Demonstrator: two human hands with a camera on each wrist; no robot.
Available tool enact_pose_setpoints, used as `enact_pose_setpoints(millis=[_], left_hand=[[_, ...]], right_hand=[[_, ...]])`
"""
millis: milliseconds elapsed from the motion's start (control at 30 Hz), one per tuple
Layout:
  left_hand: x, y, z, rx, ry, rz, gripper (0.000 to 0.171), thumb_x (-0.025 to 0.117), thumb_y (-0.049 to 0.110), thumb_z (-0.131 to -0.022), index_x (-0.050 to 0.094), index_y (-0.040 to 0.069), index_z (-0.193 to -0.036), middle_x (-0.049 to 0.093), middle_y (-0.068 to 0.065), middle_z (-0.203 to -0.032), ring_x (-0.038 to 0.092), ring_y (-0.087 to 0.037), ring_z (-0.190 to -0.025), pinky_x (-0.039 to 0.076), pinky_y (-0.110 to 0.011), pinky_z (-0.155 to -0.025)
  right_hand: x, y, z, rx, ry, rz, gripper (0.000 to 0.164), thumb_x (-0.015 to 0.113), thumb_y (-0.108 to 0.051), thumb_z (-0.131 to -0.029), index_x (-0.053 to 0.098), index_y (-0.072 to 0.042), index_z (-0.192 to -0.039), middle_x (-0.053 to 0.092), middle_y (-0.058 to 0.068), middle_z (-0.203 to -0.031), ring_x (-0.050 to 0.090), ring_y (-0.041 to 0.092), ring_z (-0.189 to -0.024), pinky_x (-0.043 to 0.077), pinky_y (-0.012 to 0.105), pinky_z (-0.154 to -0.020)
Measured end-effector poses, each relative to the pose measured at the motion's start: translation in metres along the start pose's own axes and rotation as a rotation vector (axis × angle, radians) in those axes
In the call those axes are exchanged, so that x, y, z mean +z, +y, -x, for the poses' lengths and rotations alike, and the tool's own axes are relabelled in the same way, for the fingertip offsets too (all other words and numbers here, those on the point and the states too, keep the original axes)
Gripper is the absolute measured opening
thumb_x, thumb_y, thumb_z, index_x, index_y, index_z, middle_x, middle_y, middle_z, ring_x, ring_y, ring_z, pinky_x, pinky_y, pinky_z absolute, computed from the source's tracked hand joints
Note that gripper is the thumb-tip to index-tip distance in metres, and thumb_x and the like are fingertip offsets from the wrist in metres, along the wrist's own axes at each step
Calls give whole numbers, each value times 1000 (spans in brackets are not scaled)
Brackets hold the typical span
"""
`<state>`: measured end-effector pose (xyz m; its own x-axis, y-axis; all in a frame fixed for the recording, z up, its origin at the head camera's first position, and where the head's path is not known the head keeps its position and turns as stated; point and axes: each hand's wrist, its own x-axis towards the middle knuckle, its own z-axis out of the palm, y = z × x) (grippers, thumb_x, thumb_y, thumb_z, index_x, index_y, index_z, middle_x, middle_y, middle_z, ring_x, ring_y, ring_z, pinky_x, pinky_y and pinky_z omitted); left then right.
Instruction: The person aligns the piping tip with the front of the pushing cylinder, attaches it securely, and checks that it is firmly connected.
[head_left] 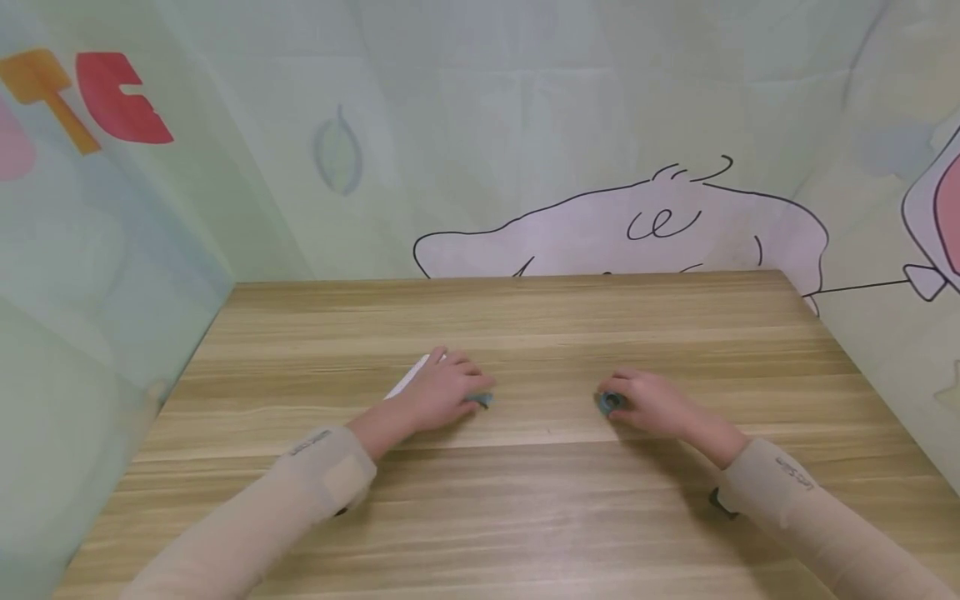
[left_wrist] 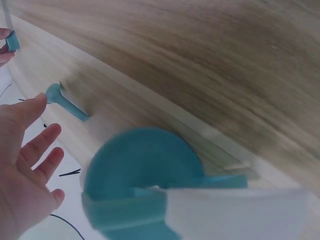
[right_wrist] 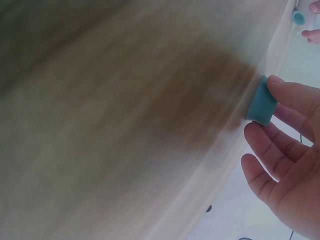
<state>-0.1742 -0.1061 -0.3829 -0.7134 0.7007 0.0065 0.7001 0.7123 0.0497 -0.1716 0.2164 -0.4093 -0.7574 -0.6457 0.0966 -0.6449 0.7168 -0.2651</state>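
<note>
In the head view my left hand (head_left: 438, 393) reaches over a white piece (head_left: 408, 375), part of which it hides. The left wrist view has a teal disc (left_wrist: 145, 155) with a white part (left_wrist: 235, 212) large in front. Beyond them a teal peg (left_wrist: 70, 105) with a rounded head lies on the table; my left thumb tip overlaps that head, the other fingers spread loosely. My right hand (head_left: 648, 404) pinches a small teal ring (head_left: 611, 402) with a dark centre between thumb and fingers, close to the tabletop, while the lower fingers curve free.
The wood-grained table (head_left: 525, 517) spans the space under both arms. A pale printed cloth (head_left: 480, 150) with drawings hangs behind its far edge and along the sides. Light sleeves (head_left: 322, 475) cover both forearms.
</note>
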Motion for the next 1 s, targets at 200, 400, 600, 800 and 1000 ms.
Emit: enact_pose_setpoints(millis=[200,400,600,800,1000], left_hand=[[4,2,-6,25,-1,23,28,63,24,-80,61,22,-108,63,-1,-109,53,-23,-106,32,-44,-93],[3,4,-10,33,-19,29,18,63,21,-80,64,21,-98,65,0,-102,56,-22,-101,35,-43,-92],[3,5,-12,16,-32,1,12,63,18,-80,67,21,-91,67,3,-97,56,-20,-98,36,-42,-90],[3,3,-15,10,-34,-19,9,61,22,-81,68,23,-86,68,7,-92,58,-18,-92,37,-41,-87],[0,-1,-17,-9,-14,19,9,61,23,-82,69,24,-84,68,10,-86,60,-12,-82,38,-41,-84]], right_hand=[[0,0,0,2,-6,-14,32,72,-12,-70,62,-6,-100,61,5,-90,58,14,-77,49,26,-65],[-1,-2,1,0,-4,-6,32,72,-14,-71,62,-6,-100,61,5,-90,58,13,-77,49,25,-65],[-2,-2,0,11,-18,-7,32,71,-15,-72,62,-6,-101,61,5,-92,59,14,-78,49,26,-66],[-2,-2,0,16,-28,-22,32,71,-15,-72,62,-6,-102,61,5,-92,58,13,-78,49,25,-67],[-3,-2,-1,29,-24,-37,32,70,-14,-73,62,-3,-102,62,10,-95,60,17,-80,51,28,-68]])
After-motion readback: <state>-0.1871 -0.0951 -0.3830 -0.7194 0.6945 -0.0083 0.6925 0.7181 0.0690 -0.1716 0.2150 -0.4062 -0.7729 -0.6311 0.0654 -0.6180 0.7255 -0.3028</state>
